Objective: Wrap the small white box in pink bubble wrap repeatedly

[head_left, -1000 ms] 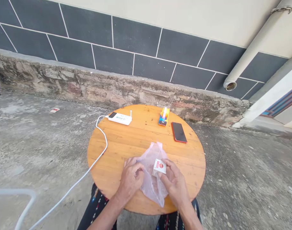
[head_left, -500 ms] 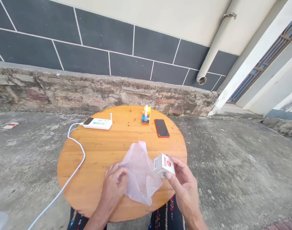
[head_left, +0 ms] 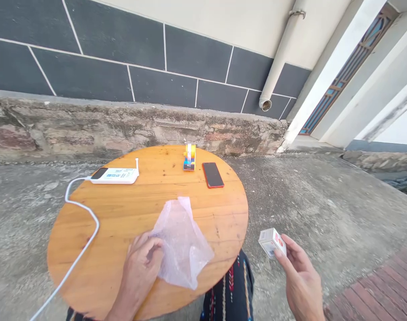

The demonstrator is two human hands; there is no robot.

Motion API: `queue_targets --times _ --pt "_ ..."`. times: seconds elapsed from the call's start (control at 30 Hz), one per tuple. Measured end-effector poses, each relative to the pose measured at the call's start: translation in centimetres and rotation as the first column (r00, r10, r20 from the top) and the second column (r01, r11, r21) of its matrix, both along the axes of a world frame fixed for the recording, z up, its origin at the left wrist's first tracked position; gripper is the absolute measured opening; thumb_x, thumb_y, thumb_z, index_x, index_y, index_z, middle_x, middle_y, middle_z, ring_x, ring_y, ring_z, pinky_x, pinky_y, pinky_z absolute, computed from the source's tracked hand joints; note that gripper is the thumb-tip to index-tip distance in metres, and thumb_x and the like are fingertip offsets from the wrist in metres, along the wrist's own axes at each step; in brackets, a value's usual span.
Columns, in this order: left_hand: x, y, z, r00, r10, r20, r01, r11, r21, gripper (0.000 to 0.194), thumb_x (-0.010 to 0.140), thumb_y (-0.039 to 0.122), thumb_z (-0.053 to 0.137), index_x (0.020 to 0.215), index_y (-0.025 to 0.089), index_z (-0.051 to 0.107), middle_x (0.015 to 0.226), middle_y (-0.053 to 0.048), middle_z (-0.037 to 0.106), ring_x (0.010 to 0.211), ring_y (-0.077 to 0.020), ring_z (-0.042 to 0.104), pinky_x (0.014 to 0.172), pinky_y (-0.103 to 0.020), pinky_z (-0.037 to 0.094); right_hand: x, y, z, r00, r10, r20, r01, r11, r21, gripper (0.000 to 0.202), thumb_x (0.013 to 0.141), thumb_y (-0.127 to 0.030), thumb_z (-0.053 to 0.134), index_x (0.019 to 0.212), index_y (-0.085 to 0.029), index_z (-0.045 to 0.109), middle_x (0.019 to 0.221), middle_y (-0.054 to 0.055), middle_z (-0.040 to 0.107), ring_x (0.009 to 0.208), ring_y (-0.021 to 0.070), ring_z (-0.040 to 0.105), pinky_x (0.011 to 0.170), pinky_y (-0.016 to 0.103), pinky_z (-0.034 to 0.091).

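A small white box (head_left: 272, 243) with red print is pinched between the thumb and fingers of my right hand (head_left: 300, 276), out past the table's right edge. My left hand (head_left: 141, 263) rests on the round wooden table (head_left: 106, 258), its fingers curled in at the left edge of a thin, pale pink plastic bag (head_left: 181, 245). The bag lies crumpled and spread out near the front of the table. Its contact with my left fingertips is partly hidden by the hand.
A white power bank-like device (head_left: 115, 175) with a white cable (head_left: 93, 229) sits at the table's back left. A yellow and blue tape dispenser (head_left: 189, 158) and a red-edged phone (head_left: 213, 174) lie toward the back right. Beyond stands a stone-based wall (head_left: 177, 129).
My right hand has carried the white box rightward, from beside the bag to beyond the table edge. The view has shifted right; my left hand stays at the bag.
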State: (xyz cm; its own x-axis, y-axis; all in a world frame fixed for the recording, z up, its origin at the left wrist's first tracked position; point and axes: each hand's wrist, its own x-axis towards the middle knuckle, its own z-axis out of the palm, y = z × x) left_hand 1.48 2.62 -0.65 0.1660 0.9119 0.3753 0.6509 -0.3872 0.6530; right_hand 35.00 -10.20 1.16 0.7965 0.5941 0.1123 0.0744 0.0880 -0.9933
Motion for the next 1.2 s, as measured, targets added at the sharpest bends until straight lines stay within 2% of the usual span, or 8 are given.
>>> queue_targets --times 0.27,0.5,0.7,0.8,0.9,1.03,1.1,1.2 --pt "-0.1 0.2 -0.7 0.999 0.021 0.044 -0.022 1.0 0.01 0.02 0.074 0.02 0.047 0.085 0.023 0.064 0.095 -0.004 0.066 0.097 -0.0241 0.056 0.082 -0.036 0.045 -3.4 3.6 0.7 0.958 0.272 0.096 -0.273 0.962 0.002 0.049 0.072 -0.034 0.073 0.117 -0.02 0.059 0.118 0.01 0.065 0.107 0.0267 0.061 0.09 0.039 0.051" --pt "0.0 0.3 -0.9 0.995 0.038 0.093 -0.035 0.999 -0.031 0.029 0.076 0.021 0.046 0.099 0.021 0.063 0.105 -0.007 0.065 0.104 -0.0255 0.055 0.089 -0.041 0.045 -4.4 12.2 -0.4 0.793 0.487 0.366 -0.487 0.868 -0.101 0.042 0.08 -0.033 0.063 0.118 -0.017 0.056 0.116 0.012 0.064 0.098 0.023 0.064 0.088 0.042 0.051" --pt "0.2 0.1 -0.2 0.994 0.041 0.099 -0.037 0.999 -0.035 0.029 0.076 0.019 0.045 0.098 0.021 0.064 0.103 -0.007 0.066 0.101 -0.0252 0.056 0.088 -0.041 0.046 -4.3 16.7 0.5 0.559 0.626 0.544 -0.622 0.75 -0.224 0.035 0.083 -0.024 0.054 0.118 -0.021 0.058 0.129 0.01 0.055 0.119 0.0211 0.053 0.101 0.043 0.041" --pt "0.3 0.1 -0.1 0.992 0.057 0.109 -0.054 0.998 -0.027 0.029 0.075 0.019 0.046 0.097 0.021 0.065 0.102 -0.007 0.066 0.1 -0.0254 0.057 0.087 -0.041 0.047 -3.5 16.9 0.7 0.52 0.637 0.57 -0.62 0.74 -0.261 0.035 0.083 -0.022 0.052 0.117 -0.022 0.06 0.135 0.01 0.051 0.126 0.0223 0.046 0.106 0.046 0.035" --pt "0.4 0.1 -0.1 0.99 0.071 0.125 -0.068 0.997 -0.03 0.027 0.077 0.02 0.047 0.097 0.021 0.065 0.102 -0.007 0.066 0.1 -0.0253 0.058 0.087 -0.04 0.047 -3.2 15.6 1.0 0.534 0.57 0.624 -0.538 0.799 -0.269 0.037 0.085 -0.024 0.05 0.122 -0.023 0.057 0.141 0.011 0.043 0.13 0.0238 0.041 0.106 0.049 0.034" --pt "0.4 0.0 0.1 0.987 0.072 0.143 -0.065 0.997 -0.051 0.023 0.083 0.028 0.049 0.099 0.022 0.065 0.103 -0.006 0.066 0.102 -0.0253 0.057 0.087 -0.04 0.047 -4.9 13.0 2.3 0.573 0.47 0.671 -0.453 0.864 -0.219 0.028 0.088 -0.027 0.049 0.113 -0.023 0.061 0.128 0.01 0.056 0.12 0.0242 0.052 0.099 0.047 0.043" --pt "0.4 -0.1 0.3 0.986 0.072 0.148 -0.063 0.996 -0.064 0.023 0.085 0.032 0.049 0.099 0.022 0.065 0.104 -0.007 0.066 0.103 -0.0254 0.056 0.087 -0.039 0.047 -6.6 11.9 3.4 0.536 0.484 0.691 -0.498 0.843 -0.204 0.023 0.09 -0.026 0.049 0.108 -0.023 0.063 0.121 0.009 0.061 0.114 0.0224 0.056 0.098 0.043 0.044" --pt "0.4 -0.1 0.4 0.986 0.067 0.153 -0.057 0.996 -0.07 0.024 0.087 0.033 0.049 0.099 0.022 0.065 0.104 -0.007 0.066 0.103 -0.0252 0.056 0.087 -0.039 0.047 -10.1 10.9 5.3 0.408 0.579 0.706 -0.636 0.735 -0.236 0.023 0.091 -0.02 0.046 0.107 -0.024 0.062 0.117 0.007 0.063 0.112 0.0193 0.058 0.097 0.038 0.045"
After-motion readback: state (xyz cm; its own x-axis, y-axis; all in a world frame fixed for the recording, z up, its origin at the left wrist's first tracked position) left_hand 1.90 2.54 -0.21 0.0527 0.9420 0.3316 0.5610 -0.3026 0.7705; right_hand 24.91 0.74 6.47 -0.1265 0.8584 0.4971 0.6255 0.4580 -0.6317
